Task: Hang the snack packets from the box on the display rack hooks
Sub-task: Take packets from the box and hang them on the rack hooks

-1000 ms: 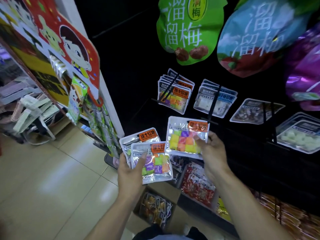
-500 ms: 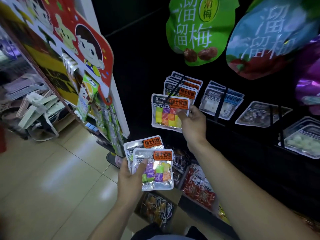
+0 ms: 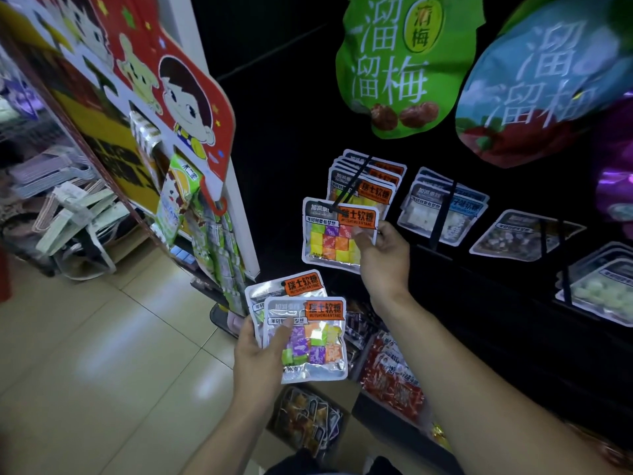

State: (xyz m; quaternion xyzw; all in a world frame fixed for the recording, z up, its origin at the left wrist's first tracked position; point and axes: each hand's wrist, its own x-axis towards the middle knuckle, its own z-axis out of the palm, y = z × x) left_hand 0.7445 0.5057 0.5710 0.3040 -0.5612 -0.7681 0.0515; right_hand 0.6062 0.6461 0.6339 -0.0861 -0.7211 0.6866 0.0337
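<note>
Nearest us, the cardboard box (image 3: 310,419) sits on the floor by our feet, more packets visible inside.

Above it, our left hand (image 3: 258,358) grips two spare candy packets (image 3: 306,332) fanned one over the other, thumb pressed across the front one, the other fingers curled behind and out of sight.

Further out, our right hand (image 3: 380,255) pinches the packet being hung (image 3: 334,234) at its right edge, thumb on the face just under the orange label. Its top edge meets the tip of the black hook (image 3: 349,185); whether the hole is threaded we cannot tell.

Behind it, hung packets (image 3: 364,181) of the same kind already fill that hook on the display rack (image 3: 496,337); neighbouring hooks carry white and dark sweets.

Handling judgement: the packet looks light, a thin glossy foil-and-film pouch, floppy and likely slippery. The stiffest part should be the sealed top band. We would hold close beside the hang hole, so the hole stays flat and steerable onto the hook, rather than by the lumpy middle.
</note>
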